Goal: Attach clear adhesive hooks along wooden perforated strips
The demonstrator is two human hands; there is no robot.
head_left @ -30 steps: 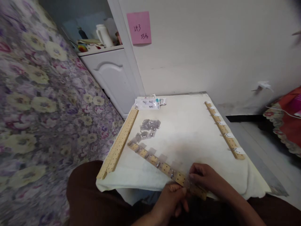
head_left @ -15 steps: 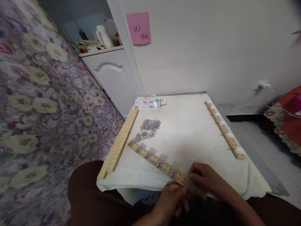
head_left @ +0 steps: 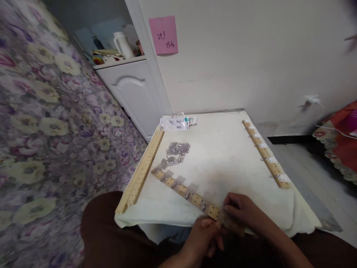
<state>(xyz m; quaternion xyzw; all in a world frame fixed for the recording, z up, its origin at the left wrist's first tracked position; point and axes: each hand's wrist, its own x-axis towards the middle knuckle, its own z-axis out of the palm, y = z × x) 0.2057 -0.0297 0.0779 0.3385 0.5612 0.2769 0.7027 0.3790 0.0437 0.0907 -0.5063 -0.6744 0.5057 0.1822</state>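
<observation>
Cloth-covered tabletop point(head_left: 220, 149): perforated wooden strip point(head_left: 196, 200) slants over its near part, one end at the front edge. Left hand point(head_left: 206, 234) pinches strip; right hand point(head_left: 242, 208) curled beside it, grip unclear. Slack pinch could tip it off. Room to move: mid-tabletop, towards right-side slat point(head_left: 264, 153)

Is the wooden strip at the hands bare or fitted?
Fitted: small metal pieces with clear plastic are spaced along the wooden strip.
</observation>
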